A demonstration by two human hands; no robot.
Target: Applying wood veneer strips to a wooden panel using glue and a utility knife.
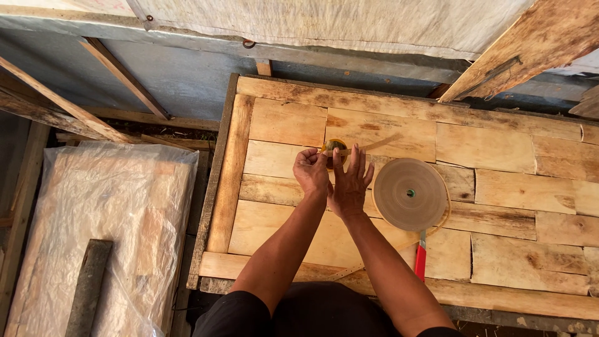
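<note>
We see the left hand point(312, 171) pinching a small yellow-rimmed round object point(335, 147) just above it; the right hand point(349, 184), fingers spread, touches the thin strip point(380, 144).

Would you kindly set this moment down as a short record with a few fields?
Surface: workbench of pale wooden planks
Left hand: fingers curled, pinching a thin tan strip at a small round yellow-rimmed object
Right hand: fingers spread flat beside the left, fingertips near the same object
Beside the right hand: large flat coil of tan strip with a green centre
Below the coil: red-handled tool, lying on the bench
Left of the bench: plastic sheet over wood
</note>
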